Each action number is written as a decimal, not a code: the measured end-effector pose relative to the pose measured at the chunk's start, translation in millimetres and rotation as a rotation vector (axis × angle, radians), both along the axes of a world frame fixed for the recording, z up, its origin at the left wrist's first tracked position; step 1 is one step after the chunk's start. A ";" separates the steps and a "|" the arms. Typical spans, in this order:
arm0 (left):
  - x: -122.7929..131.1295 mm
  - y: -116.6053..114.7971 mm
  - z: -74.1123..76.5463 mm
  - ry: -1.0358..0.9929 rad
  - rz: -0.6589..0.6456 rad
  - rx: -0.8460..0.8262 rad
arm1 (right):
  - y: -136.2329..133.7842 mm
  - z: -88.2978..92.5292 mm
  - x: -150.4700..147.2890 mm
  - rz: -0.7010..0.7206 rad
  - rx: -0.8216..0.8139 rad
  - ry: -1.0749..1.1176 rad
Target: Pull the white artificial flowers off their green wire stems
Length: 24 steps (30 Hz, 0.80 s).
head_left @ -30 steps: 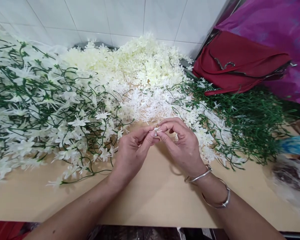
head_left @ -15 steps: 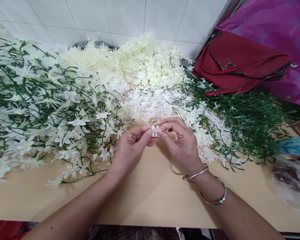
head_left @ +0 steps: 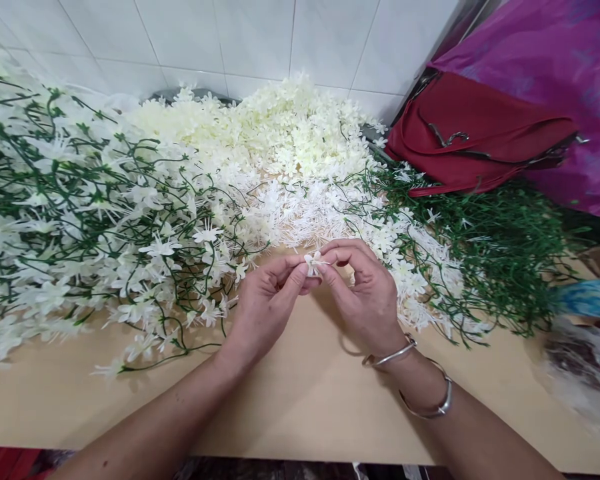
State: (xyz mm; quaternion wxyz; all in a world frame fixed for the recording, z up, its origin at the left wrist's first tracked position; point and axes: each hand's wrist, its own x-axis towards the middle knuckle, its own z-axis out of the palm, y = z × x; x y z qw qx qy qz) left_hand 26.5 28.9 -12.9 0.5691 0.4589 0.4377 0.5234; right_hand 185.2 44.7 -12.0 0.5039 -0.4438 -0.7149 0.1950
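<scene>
Head view: a small white flower [head_left: 313, 260] pinched between two hands.
The left hand [head_left: 263, 300] grips the flower's left side, the right hand [head_left: 371, 297] its right, both narrowed; an uneven pull could deform it or make it slip. Beyond the flower lie loose white pieces [head_left: 305, 208]; left of it, stemmed flowers [head_left: 160, 247] crowd that hand and might snag; right of it, green stems [head_left: 513, 250] and a red bag [head_left: 500, 123].

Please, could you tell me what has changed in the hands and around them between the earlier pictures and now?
The small white flower, mostly hidden one second ago, now shows its petals between the left hand and the right hand. I see no release or new grasp. Both hands stay nearly in place; the cream flower heap and red bag lie as before.
</scene>
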 end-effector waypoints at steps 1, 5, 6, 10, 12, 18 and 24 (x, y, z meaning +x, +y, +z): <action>0.0 0.2 0.1 0.002 -0.004 0.002 | 0.4 -0.6 -0.1 -0.009 -0.008 0.024; -1.5 2.1 1.2 0.011 0.000 -0.005 | 2.1 -2.6 0.6 -0.006 -0.040 0.037; -1.9 2.6 1.1 0.010 0.003 -0.009 | 2.4 -3.0 0.6 0.007 -0.061 0.041; -2.1 2.8 -2.0 0.026 0.009 0.004 | 2.4 -4.5 -0.9 0.053 -0.164 0.096; -1.9 1.4 -4.1 0.062 0.004 0.041 | 2.4 -5.5 -2.1 0.057 -0.190 0.116; -4.1 -5.0 -3.7 0.441 0.023 0.327 | 2.3 -8.2 -3.3 0.069 -0.353 0.304; -4.5 -7.0 -4.7 0.669 0.072 0.534 | 6.3 -8.1 0.5 0.145 -0.384 0.381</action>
